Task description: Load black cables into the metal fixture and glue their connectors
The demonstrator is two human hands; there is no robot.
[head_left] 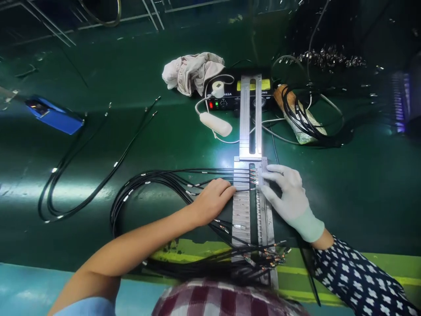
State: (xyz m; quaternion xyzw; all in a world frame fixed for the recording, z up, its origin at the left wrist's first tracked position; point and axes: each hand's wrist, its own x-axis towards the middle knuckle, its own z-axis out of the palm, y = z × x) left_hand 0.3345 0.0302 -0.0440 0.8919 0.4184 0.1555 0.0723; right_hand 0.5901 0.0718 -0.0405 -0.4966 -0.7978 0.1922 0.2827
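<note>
A slotted metal fixture [241,206] lies on the green bench, with several thin black cables laid side by side across its upper grooves. Their stripped ends with small coloured wires [254,175] cross the middle slot. My bare left hand [212,199] is closed on a black cable [244,190] at the fixture's left edge; its fingertips partly hide the cable. My right hand [287,195], in a white glove, has its fingers stretched out and apart, fingertips at the right rail beside the wire ends. Below, a bundle of loose black cables [210,263] lies over the fixture's near end.
Behind the fixture stand a black control box [230,103], a crumpled cloth [197,72] and a white handheld piece [215,124] on a cord. Coiled cable lies over a wooden-handled object [284,98] at right. A blue tool [59,118] and looped cables [98,186] are at left.
</note>
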